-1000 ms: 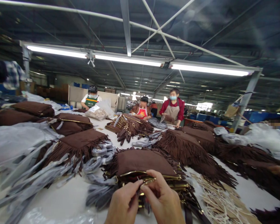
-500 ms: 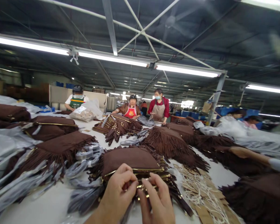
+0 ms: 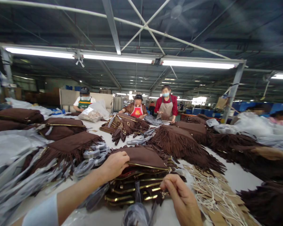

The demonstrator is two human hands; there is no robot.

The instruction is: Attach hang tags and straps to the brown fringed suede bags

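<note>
My left hand (image 3: 116, 164) is closed on the left end of the top brown fringed bag (image 3: 143, 157), by its gold zip. A dark gap shows below that zip, with a bit of red inside. Under this bag lie more brown bags (image 3: 124, 190) in a stack, their gold zips facing me. To the right of the stack my right hand (image 3: 182, 196) is closed in a pinch, with a small gold clip (image 3: 164, 194) at its fingertips. A strap wrapped in clear plastic (image 3: 136, 215) hangs down the front of the stack.
Brown paper tags with white strings (image 3: 214, 194) lie to the right. Plastic-wrapped straps (image 3: 91, 160) and fringed bags (image 3: 68, 142) are at the left. More bags (image 3: 174, 141) lie beyond. Several co-workers stand or sit across the table; another person's arm (image 3: 273, 153) reaches in from the right.
My hands were together at the front zips and have moved apart. The left went up and left onto the top bag; the right shifted right. The view turned slightly left.
</note>
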